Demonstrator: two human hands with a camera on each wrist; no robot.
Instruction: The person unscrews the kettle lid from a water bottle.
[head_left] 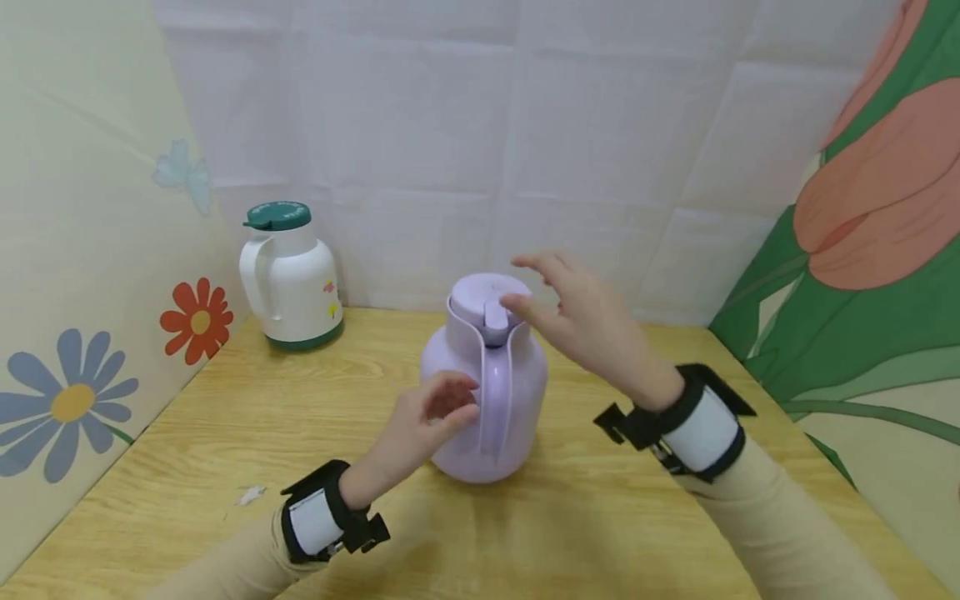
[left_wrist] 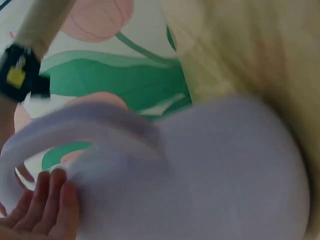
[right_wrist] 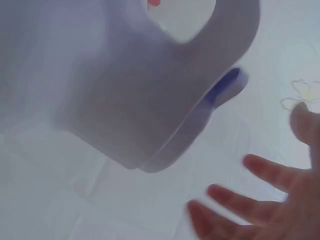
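Note:
A lilac thermos jug (head_left: 442, 367) stands upright on the table, its handle (head_left: 496, 400) facing me. My left hand (head_left: 420, 425) is at the left of the handle with fingers loosely bent. In the left wrist view its fingers (left_wrist: 52, 200) lie against or close beside the jug's body, not round the handle. My right hand (head_left: 592, 325) hovers at the upper right of the lid (head_left: 480, 292), fingers spread and holding nothing. The right wrist view shows its fingers (right_wrist: 250, 200) apart from the lid with its thumb lever (right_wrist: 232, 87).
A white thermos jug (head_left: 303, 283) with a green lid and base stands at the back left of the wooden table (head_left: 360, 367). A small white scrap (head_left: 251, 495) lies at the front left. Behind hangs a white cloth (head_left: 405, 150), with flower-printed sheets (head_left: 75, 250) at both sides.

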